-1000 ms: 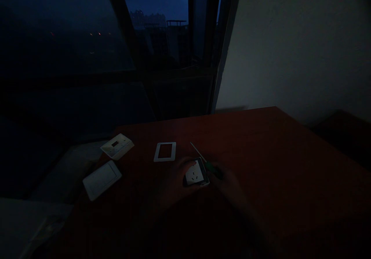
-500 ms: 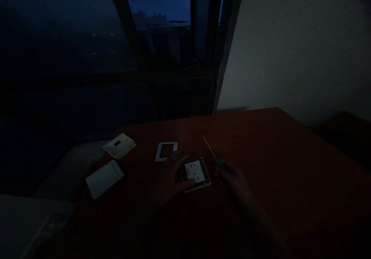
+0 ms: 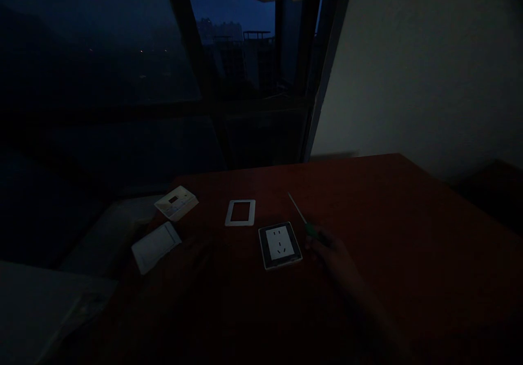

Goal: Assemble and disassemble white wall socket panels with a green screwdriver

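Observation:
A wall socket (image 3: 280, 245) with a white centre and a dark surround lies face up on the table. Just to its right, my right hand (image 3: 333, 253) is closed around the green handle of a screwdriver (image 3: 309, 230), whose thin shaft points away from me to the left. My left hand (image 3: 190, 259) is dim and blurred, left of the socket and beside a white rectangular plate or box (image 3: 157, 247). Its fingers look loosely spread, with nothing visible in them. Beyond the socket lies a flat white frame (image 3: 240, 224).
On the far left of the reddish-brown table (image 3: 368, 207) lies a pale box or plate (image 3: 176, 202) with a small dark opening. Dark windows (image 3: 102, 71) stand behind the table, and a pale wall (image 3: 429, 71) rises on the right. The room is very dark.
My left hand has let go of the wall socket and moved left towards the white rectangular plate or box. The right hand still holds the screwdriver. The view has shifted slightly.

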{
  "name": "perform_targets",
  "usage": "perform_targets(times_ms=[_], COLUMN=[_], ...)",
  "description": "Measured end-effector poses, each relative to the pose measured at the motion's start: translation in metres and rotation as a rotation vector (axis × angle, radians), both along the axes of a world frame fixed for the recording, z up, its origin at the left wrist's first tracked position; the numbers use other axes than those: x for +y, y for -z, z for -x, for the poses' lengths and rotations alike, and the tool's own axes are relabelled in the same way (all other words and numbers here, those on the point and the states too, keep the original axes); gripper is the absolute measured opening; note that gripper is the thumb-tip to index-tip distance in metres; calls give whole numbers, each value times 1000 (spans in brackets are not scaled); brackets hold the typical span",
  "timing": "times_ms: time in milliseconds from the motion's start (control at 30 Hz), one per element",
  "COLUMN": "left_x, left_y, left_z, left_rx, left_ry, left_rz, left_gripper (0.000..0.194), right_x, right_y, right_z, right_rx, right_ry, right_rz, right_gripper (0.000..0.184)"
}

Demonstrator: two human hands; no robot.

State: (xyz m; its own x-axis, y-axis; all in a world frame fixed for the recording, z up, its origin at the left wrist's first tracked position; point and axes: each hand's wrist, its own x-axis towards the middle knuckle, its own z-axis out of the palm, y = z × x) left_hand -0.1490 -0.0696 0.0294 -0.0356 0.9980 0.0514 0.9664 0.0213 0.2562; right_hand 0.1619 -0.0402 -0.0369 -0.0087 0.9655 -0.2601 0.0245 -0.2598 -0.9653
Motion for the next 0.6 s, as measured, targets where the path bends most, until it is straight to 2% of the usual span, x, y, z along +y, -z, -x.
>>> perform_targets(times_ms=[133, 300, 467, 600], left_x=[6, 22, 33, 35], left_y=[4, 18, 28, 28], left_z=[1, -4, -15, -23], left_rx=[-55, -110, -165, -210], left_ry=[125, 244, 294, 312], left_rz=[39, 65, 51, 24], left_gripper=[28, 27, 11, 12], right_x=[-1, -1, 0, 0], right_y=[1, -4, -4, -3], right_z=[0, 1, 1, 1], right_rx=[6, -30, -9, 6], right_ry=[-9, -23, -17, -12], right_rz=[-3, -6, -25, 1], right_gripper=[29, 27, 27, 33])
